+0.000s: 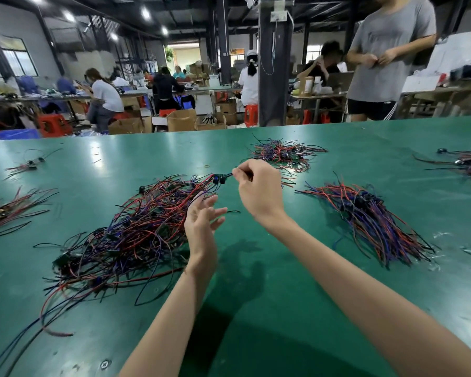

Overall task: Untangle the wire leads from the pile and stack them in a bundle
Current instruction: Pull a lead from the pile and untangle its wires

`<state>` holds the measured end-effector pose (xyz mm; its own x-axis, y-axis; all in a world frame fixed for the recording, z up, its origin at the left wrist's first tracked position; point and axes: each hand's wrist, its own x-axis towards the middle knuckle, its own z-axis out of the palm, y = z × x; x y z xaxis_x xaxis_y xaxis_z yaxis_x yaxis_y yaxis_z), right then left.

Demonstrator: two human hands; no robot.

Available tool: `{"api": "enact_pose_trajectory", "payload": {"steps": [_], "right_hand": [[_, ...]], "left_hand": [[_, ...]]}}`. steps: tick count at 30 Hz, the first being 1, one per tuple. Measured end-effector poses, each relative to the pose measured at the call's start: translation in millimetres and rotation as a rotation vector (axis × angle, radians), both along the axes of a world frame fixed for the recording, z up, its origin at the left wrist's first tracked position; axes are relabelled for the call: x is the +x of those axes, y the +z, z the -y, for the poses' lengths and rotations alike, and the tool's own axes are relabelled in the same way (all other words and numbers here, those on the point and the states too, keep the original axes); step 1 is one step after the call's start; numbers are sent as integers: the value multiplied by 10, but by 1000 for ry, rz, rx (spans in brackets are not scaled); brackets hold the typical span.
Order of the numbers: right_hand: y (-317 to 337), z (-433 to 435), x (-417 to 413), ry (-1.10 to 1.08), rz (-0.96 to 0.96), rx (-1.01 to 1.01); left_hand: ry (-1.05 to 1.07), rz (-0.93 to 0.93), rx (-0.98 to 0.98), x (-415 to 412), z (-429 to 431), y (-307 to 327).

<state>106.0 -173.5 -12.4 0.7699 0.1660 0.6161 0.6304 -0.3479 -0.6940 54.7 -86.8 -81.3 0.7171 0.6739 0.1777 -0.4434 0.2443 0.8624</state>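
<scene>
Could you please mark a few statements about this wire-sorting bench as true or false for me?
1. The right hand pinches leads that run down into the tangled pile. True.
2. The left hand grips a fistful of wires. False: its fingers are spread open, gripping nothing.
3. A straighter bundle lies to the right of the right forearm. True.
4. The table is white. False: it is green.

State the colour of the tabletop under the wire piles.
The tabletop is plain green, shown best in the head view.
</scene>
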Motion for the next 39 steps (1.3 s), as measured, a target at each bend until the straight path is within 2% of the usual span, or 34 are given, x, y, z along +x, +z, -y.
{"api": "enact_pose_trajectory", "payload": {"steps": [7,10,14,18,22,25,28,33,36,39], "right_hand": [[-243,184,99,-16,-75,-38],[-201,251,58,-8,-42,39],[-19,276,-35,13,58,104],[140,297,-34,-23,132,156],[160,326,28,-22,128,112],[150,384,140,-84,137,172],[24,465,331,-84,-61,-45],[-344,870,572,-199,-312,-166],[-485,1042,575,-186,-403,-160],[-434,1085,554,-117,-454,-48]], "left_hand": [[-63,-38,-232,36,-195,16],[-17,-151,-44,60,-166,-66],[129,-203,179,71,-63,-176],[183,-235,165,44,-157,-216],[262,-242,193,41,-201,-236],[279,-265,229,51,-228,-265],[307,-297,196,71,-244,-267],[327,-321,162,98,-254,-250],[312,-330,191,110,-238,-243],[341,-355,246,102,-283,-222]]}}
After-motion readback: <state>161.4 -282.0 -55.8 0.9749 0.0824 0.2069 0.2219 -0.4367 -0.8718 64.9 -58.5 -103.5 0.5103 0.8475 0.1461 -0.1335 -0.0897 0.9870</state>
